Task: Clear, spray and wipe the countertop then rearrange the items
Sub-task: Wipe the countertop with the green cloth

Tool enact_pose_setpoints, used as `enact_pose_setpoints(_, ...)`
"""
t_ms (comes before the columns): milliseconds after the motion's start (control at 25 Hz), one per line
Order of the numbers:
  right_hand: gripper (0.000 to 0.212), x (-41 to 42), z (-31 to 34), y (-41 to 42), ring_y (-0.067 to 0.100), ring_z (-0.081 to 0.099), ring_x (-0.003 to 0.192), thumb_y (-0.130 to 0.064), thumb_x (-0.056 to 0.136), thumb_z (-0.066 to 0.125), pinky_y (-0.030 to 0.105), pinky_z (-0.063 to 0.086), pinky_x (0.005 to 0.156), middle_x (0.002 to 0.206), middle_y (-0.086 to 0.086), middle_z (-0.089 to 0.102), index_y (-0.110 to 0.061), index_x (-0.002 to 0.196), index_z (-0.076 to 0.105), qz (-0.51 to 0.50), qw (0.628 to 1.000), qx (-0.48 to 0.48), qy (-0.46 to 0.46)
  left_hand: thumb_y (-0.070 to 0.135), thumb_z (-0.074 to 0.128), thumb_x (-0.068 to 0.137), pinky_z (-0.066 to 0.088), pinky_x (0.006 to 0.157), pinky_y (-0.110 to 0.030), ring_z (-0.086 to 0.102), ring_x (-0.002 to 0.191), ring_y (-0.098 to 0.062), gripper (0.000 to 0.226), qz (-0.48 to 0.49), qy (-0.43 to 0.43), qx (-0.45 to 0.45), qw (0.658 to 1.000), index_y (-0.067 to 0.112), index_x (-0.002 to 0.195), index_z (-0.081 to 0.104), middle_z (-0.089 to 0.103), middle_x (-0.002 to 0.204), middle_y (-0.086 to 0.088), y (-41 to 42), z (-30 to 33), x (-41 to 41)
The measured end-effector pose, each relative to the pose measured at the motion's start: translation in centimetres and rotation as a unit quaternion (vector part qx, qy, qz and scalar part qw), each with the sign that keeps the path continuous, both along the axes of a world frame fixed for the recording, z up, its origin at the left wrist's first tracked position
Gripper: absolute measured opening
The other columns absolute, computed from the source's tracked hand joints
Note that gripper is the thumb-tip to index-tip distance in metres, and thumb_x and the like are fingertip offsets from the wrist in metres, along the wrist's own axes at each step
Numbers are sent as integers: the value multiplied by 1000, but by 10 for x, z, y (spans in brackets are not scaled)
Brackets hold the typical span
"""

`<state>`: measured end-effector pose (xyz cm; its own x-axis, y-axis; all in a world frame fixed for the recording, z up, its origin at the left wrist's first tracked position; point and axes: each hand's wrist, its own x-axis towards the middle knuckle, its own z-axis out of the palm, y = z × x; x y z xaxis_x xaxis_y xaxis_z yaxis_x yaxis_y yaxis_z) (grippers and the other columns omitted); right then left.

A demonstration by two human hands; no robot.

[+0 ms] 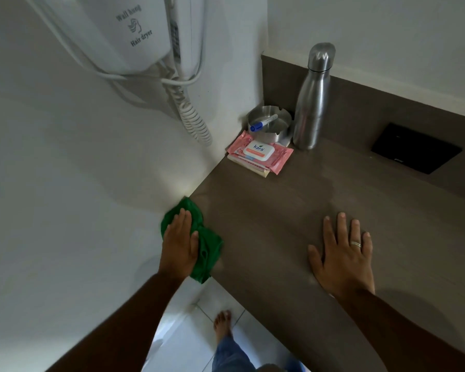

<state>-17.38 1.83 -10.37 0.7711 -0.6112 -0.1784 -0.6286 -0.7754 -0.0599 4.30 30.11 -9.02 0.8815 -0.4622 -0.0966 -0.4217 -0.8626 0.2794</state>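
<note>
Pressing the green cloth (pixel 199 237) flat against the countertop (pixel 279 210) edge at lower left, the left hand (pixel 179 245) wipes with straight fingers while the right hand (pixel 344 253) rests open, likely bracing.

Both bare forearms reach forward from the bottom of the view. The left hand (pixel 180 247) lies palm down with its fingers (pixel 184 220) straight and held together, pressing flat. The right hand (pixel 342 257) rests palm down, fingers spread wide and straight, a ring on one finger. The hands are well apart.
</note>
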Motion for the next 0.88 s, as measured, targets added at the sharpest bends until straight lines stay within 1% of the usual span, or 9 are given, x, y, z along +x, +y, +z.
enact_pose_setpoints(160,78,0,-1,-1,40,14,147,-63,92,13,57,15,117,161,18,15,-16,153,17,2,1000,-2,-1,37,19,102,7,122,-40,5,151,-17,54,-105,44,-16,993,18,152,15,12,161,1,14,-9,-71)
enact_pose_setpoints(240,78,-1,-3,-1,40,16,146,-63,92,15,57,17,117,160,18,18,-15,153,20,2,1000,0,-5,41,18,101,8,122,-40,6,150,-16,55,-147,62,-10,987,20,152,17,12,160,4,15,-3,-53)
enact_pose_setpoints(400,76,1,-9,-2,41,18,145,-62,92,18,58,17,116,159,18,20,-15,152,22,3,1000,-9,-14,37,27,103,10,123,-44,7,151,-25,57,-103,53,47,992,13,153,15,7,162,-5,-22,14,35)
enact_pose_setpoints(480,75,2,-9,0,41,18,145,-61,92,19,58,17,116,159,18,20,-15,152,21,-3,1000,-9,-8,41,35,100,11,122,-47,10,150,-30,65,-81,2,95,992,11,154,14,10,163,-13,-41,9,26)
enact_pose_setpoints(560,75,1,-10,1,41,20,145,-60,92,22,58,18,115,159,18,22,-15,151,22,-6,1000,-16,-10,53,38,94,13,119,-49,14,149,-33,74,-187,-7,80,979,15,153,16,13,162,-13,-59,-6,-35)
enact_pose_setpoints(640,75,2,-9,1,42,21,144,-59,91,25,58,19,115,158,18,23,-15,151,23,-7,1000,-16,-13,62,39,88,10,120,-47,12,150,-28,80,-358,8,51,932,24,154,16,11,164,-7,-61,-20,-99)
enact_pose_setpoints(760,76,0,-6,-1,40,20,145,-61,91,24,57,20,116,159,17,22,-16,152,22,-9,1000,-8,-10,65,39,90,0,122,-41,4,151,-20,76,-496,-17,45,867,32,154,14,5,165,2,-55,-16,-62)
enact_pose_setpoints(800,76,0,-6,-1,39,19,145,-62,91,23,56,20,116,159,16,22,-17,152,21,-12,1000,-6,-9,64,41,90,5,123,-44,7,151,-21,75,-480,-26,47,876,31,153,18,7,164,2,-50,-11,-30)
enact_pose_setpoints(880,76,2,-4,0,37,18,147,-65,91,19,55,19,117,160,14,19,-20,153,18,-16,1000,-6,-8,64,42,88,19,120,-51,15,149,-26,76,-350,-14,47,936,25,152,28,15,162,-3,-38,1,38)
